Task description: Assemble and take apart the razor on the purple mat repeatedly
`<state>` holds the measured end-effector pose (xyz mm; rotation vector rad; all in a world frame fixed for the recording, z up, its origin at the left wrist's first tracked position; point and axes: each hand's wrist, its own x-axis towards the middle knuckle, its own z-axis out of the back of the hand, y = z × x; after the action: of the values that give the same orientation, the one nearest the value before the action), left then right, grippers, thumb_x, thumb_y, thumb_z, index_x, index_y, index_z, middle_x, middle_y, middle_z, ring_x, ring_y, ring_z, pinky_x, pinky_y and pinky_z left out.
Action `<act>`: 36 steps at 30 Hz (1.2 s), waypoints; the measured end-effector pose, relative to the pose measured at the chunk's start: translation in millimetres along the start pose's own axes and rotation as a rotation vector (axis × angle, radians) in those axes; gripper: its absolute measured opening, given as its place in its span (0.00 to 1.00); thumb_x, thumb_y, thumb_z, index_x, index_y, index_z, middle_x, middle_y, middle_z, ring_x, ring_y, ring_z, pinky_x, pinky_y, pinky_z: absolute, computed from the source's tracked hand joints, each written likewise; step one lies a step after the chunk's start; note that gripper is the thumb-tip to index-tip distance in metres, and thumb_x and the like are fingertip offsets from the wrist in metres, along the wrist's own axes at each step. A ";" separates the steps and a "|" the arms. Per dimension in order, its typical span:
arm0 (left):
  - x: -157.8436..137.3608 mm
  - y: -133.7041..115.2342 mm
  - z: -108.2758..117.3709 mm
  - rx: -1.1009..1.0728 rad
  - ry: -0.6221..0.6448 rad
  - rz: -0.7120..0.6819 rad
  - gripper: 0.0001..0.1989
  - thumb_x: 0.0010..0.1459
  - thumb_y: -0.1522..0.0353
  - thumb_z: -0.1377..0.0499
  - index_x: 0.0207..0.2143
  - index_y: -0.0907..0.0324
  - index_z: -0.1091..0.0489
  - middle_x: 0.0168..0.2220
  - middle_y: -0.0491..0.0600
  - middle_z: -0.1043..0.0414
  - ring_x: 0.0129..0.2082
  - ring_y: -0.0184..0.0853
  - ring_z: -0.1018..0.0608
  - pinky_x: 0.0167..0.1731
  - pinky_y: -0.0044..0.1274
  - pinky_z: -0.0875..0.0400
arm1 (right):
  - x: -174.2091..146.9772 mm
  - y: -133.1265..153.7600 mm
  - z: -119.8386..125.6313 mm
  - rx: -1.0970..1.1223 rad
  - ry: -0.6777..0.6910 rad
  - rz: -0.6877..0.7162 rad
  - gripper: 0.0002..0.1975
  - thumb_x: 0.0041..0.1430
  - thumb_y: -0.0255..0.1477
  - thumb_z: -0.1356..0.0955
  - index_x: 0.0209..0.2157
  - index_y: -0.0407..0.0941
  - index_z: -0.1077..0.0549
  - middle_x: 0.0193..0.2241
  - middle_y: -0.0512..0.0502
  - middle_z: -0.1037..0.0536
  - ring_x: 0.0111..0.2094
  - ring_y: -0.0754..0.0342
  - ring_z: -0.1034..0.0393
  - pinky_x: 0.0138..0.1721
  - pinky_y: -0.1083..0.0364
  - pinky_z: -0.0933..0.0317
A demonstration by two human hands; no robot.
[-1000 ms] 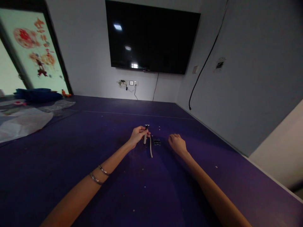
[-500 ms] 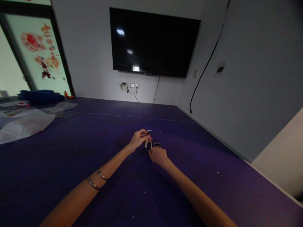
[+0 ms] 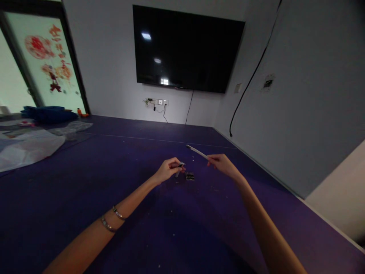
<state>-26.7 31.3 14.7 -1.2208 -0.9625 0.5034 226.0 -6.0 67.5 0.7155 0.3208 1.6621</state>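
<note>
My left hand (image 3: 168, 170) is closed in a pinch around what looks like a razor (image 3: 177, 174), its pale handle slanting down below the fingers and its small light head at the fingertips. My right hand (image 3: 224, 164) is raised to the right, gripping one end of a slim white stick with a dark tip, shaped like a toothbrush (image 3: 199, 152). The stick points up and to the left, apart from the razor. Just right of my left hand, a small dark rectangular case (image 3: 189, 176) lies on the purple surface (image 3: 137, 236); its contents are too small to make out.
White specks dot the surface. Clear plastic wrapping (image 3: 71, 129), white sheeting (image 3: 34, 146) and a dark blue cloth bundle (image 3: 48, 114) lie at the far left. A black cable (image 3: 248, 85) hangs along the right wall. A television (image 3: 188, 49) is mounted ahead.
My right hand has lifted away from beside the razor, up and to the right, with the white stick in it. My left hand has stayed nearly in place, the razor tilting a little.
</note>
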 end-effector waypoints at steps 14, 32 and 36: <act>-0.9 -6.5 -2.5 0.014 0.029 -0.039 0.09 0.47 0.70 0.37 0.27 0.62 0.35 0.31 0.52 0.24 0.33 0.34 0.23 0.30 0.22 0.34 | -22.2 33.2 20.2 0.183 0.104 0.128 0.16 0.49 0.40 0.33 0.35 0.45 0.22 0.29 0.47 0.21 0.31 0.53 0.29 0.33 0.55 0.38; 0.4 -3.0 1.2 0.013 0.049 -0.050 0.11 0.47 0.67 0.37 0.30 0.63 0.34 0.31 0.52 0.25 0.30 0.33 0.24 0.29 0.23 0.33 | -27.3 42.4 21.8 0.125 -0.009 0.172 0.13 0.49 0.39 0.32 0.33 0.46 0.21 0.31 0.46 0.20 0.34 0.51 0.28 0.36 0.54 0.37; -0.3 -7.1 -0.2 0.036 0.046 -0.056 0.10 0.46 0.67 0.36 0.29 0.62 0.33 0.31 0.51 0.24 0.29 0.32 0.24 0.29 0.23 0.33 | -25.9 40.4 21.6 0.150 0.061 0.177 0.14 0.48 0.39 0.32 0.33 0.46 0.21 0.30 0.47 0.20 0.33 0.51 0.28 0.34 0.54 0.36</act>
<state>-27.8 28.8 21.3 -1.1654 -0.9421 0.4453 209.4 -43.7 100.1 0.8252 0.4402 1.8440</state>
